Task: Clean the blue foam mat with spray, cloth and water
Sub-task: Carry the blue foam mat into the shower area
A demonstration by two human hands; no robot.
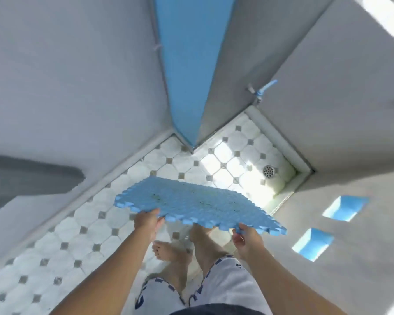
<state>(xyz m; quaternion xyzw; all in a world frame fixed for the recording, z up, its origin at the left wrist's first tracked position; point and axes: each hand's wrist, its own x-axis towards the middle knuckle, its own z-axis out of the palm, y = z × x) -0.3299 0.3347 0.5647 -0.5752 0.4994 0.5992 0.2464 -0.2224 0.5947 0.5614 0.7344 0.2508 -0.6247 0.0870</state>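
Left hand point(147, 222) and right hand point(248, 241) grasp a square blue foam mat point(191, 201) with jigsaw-toothed edges, held up in the air.

Its pale blue top has a woven-looking texture, with dark dirt specks scattered across it and a greenish smudge left of centre. The left hand curls round the near edge by the left corner, and the right hand pinches the near right corner. The mat reaches away from both hands, nearly level, above the white-and-grey tiled floor point(77, 235) and short of the round metal drain point(268, 171).
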